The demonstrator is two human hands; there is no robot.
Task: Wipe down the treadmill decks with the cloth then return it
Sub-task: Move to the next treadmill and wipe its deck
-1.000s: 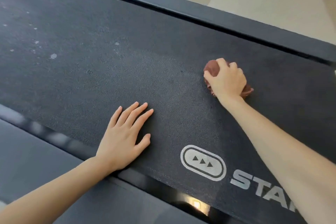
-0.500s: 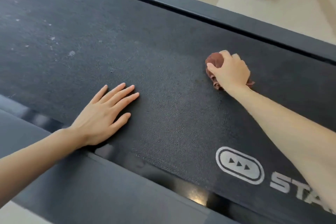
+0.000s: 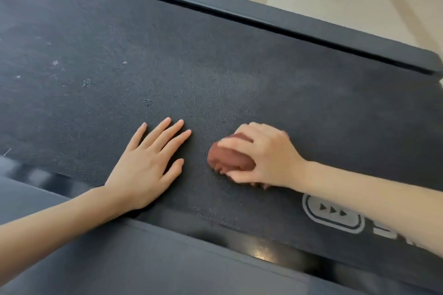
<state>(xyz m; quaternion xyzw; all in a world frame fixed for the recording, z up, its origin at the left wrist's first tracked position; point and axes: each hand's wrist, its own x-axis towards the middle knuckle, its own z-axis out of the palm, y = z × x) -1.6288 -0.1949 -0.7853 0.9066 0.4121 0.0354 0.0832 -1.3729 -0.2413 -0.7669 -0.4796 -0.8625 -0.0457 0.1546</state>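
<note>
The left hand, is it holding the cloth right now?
No, the left hand lies flat and bare on the treadmill belt, while the right hand grips the reddish-brown cloth.

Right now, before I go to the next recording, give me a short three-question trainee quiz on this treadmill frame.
1. True or false: the left hand lies flat, fingers straight, on the black textured treadmill belt.
2. The crumpled reddish-brown cloth is in whose grip? A) right hand B) left hand C) neither.
3. Short answer: the pale dusty specks on the belt lie to which side of the cloth?
Key: 1 true; 2 A; 3 the person's left.
</note>
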